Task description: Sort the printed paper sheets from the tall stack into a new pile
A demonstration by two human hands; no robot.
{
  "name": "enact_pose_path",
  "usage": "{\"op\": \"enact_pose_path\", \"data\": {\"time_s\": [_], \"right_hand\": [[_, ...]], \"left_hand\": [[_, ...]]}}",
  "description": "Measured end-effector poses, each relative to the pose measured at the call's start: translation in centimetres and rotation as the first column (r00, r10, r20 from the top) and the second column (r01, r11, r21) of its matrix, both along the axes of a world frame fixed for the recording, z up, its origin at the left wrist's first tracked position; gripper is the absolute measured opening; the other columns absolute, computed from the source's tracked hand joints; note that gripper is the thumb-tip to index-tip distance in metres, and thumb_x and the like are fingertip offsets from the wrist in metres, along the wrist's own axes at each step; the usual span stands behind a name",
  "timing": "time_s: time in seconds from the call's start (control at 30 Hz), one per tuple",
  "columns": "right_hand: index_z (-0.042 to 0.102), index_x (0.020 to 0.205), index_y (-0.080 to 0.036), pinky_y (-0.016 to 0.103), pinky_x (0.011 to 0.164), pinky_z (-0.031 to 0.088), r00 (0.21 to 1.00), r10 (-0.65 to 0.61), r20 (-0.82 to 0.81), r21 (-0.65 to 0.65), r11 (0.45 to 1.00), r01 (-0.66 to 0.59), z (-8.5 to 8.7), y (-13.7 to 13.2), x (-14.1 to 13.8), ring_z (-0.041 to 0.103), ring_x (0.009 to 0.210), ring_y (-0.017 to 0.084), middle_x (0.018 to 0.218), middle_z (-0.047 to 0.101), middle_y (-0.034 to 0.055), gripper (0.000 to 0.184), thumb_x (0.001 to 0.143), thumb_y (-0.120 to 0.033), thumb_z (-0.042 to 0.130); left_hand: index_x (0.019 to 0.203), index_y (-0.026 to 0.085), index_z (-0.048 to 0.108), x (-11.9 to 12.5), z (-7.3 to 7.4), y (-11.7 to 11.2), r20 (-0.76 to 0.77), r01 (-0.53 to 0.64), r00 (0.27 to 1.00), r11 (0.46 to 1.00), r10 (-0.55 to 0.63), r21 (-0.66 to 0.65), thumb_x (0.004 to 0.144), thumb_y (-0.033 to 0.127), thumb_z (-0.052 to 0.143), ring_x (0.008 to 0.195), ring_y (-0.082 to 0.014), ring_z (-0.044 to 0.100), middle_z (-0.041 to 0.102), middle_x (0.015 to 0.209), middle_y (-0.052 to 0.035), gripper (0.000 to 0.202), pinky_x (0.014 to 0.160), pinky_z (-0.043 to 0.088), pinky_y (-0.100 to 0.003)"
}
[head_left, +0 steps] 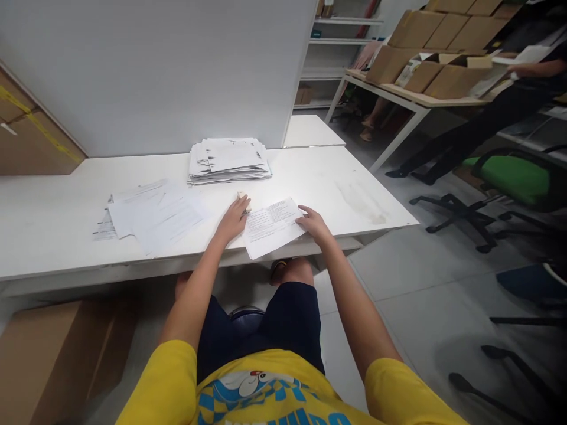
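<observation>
A printed sheet of paper (274,227) lies at the table's front edge, its lower corner sticking out past the edge. My right hand (313,225) pinches the sheet's right side between thumb and fingers. At the sheet's left side, my left hand (234,219) has its fingers bent over a small beige object (241,195). Most of that object is hidden under the fingers, so its kind is unclear. Loose printed papers (155,215) are spread to the left. Behind my hands stands a thick stack of papers (230,158).
The white table (305,171) backs onto a grey panel (155,77). Cardboard boxes sit at far left (39,130) and on the floor (57,348). At right are a green chair (514,174), another table with boxes (458,77) and a standing person (500,118).
</observation>
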State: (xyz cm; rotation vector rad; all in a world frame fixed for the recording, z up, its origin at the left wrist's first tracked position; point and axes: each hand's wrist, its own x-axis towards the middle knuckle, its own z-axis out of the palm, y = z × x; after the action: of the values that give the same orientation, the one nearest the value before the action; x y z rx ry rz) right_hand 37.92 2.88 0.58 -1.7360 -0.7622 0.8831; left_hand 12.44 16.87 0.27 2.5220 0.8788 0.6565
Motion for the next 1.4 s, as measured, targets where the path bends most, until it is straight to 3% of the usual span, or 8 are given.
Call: {"op": "enact_pose_path", "data": {"time_s": [0.43,0.57,0.73,0.93,1.13,1.27,1.33,1.4], "right_hand": [[0.055,0.134,-0.017,0.038,0.092,0.05,0.957,-0.068,0.281,0.144,0.989,0.028,-0.8,2.4,-1.1,0.062,0.102,0.025,0.111,0.067,0.0098,0.069,0.066,-0.03,0.052],[0.056,0.133,-0.019,0.04,0.095,0.049,0.952,-0.066,0.298,0.148,0.989,0.022,-1.3,1.9,-1.3,0.062,0.104,0.026,0.114,0.068,0.0101,0.066,0.068,-0.03,0.052],[0.057,0.132,-0.02,0.044,0.098,0.048,0.926,-0.116,0.36,0.161,0.985,0.061,-1.4,1.5,-1.8,0.063,0.101,0.026,0.111,0.069,0.01,0.063,0.07,-0.031,0.052],[0.062,0.121,-0.016,0.046,0.1,0.049,0.969,-0.134,0.206,0.239,0.967,0.083,-1.9,1.0,-1.8,0.065,0.107,0.027,0.115,0.07,0.0118,0.055,0.069,-0.034,0.055],[0.064,0.113,-0.018,0.047,0.103,0.048,0.954,-0.233,0.187,0.34,0.927,0.16,-3.6,-3.1,-1.2,0.065,0.111,0.028,0.117,0.07,0.0107,0.048,0.071,-0.039,0.06],[0.062,0.108,-0.021,0.049,0.103,0.049,0.859,-0.481,0.174,0.546,0.774,0.322,-1.5,-3.5,1.2,0.066,0.11,0.027,0.111,0.069,0.0073,0.041,0.072,-0.041,0.058],[0.061,0.107,-0.024,0.049,0.103,0.048,0.819,-0.549,0.167,0.617,0.707,0.347,0.5,-1.3,2.8,0.064,0.113,0.027,0.111,0.067,0.0071,0.038,0.073,-0.037,0.054],[0.06,0.107,-0.026,0.047,0.1,0.05,0.837,-0.522,0.164,0.632,0.707,0.317,2.6,2.4,4.0,0.062,0.115,0.028,0.112,0.066,0.009,0.036,0.073,-0.033,0.052]], "left_hand": [[0.144,0.017,0.051,0.0,0.7,-1.1,-0.001,-0.059,0.998,0.998,0.059,0.006,0.09,0.02,0.049,0.152,-0.0271,0.025,0.044,0.156,-0.0067,0.054,0.124,0.027,-0.049],[0.137,0.019,0.059,-0.1,1.0,-1.6,-0.071,-0.096,0.992,0.989,0.104,0.11,0.091,0.021,0.049,0.154,-0.0305,0.019,0.054,0.148,-0.0037,0.047,0.125,0.014,-0.059],[0.145,0.02,0.05,-0.9,1.0,-3.1,-0.203,-0.024,0.977,0.976,0.069,0.216,0.095,0.026,0.046,0.154,-0.0317,0.016,0.047,0.153,-0.007,0.05,0.125,0.012,-0.062],[0.145,0.014,0.049,-0.6,0.8,-4.9,-0.208,-0.051,0.972,0.963,0.108,0.263,0.097,0.02,0.04,0.153,-0.0309,0.02,0.046,0.154,-0.013,0.048,0.125,0.019,-0.058],[0.143,0.014,0.051,-0.9,0.6,-5.3,-0.149,-0.085,0.981,0.967,0.123,0.241,0.097,0.018,0.039,0.153,-0.0324,0.021,0.048,0.153,-0.0091,0.047,0.123,0.025,-0.054],[0.143,0.016,0.05,-1.0,0.4,-5.0,-0.123,-0.082,0.986,0.973,0.11,0.215,0.098,0.018,0.04,0.152,-0.0308,0.023,0.048,0.153,-0.0101,0.046,0.121,0.031,-0.051],[0.142,0.016,0.05,-1.0,0.3,-4.8,-0.122,-0.078,0.987,0.976,0.104,0.201,0.098,0.019,0.042,0.152,-0.0304,0.025,0.048,0.153,-0.0109,0.046,0.12,0.033,-0.05],[0.142,0.015,0.051,-1.0,0.2,-4.8,-0.125,-0.076,0.987,0.977,0.102,0.2,0.098,0.02,0.044,0.152,-0.0298,0.024,0.048,0.152,-0.0118,0.045,0.12,0.034,-0.049]]}}
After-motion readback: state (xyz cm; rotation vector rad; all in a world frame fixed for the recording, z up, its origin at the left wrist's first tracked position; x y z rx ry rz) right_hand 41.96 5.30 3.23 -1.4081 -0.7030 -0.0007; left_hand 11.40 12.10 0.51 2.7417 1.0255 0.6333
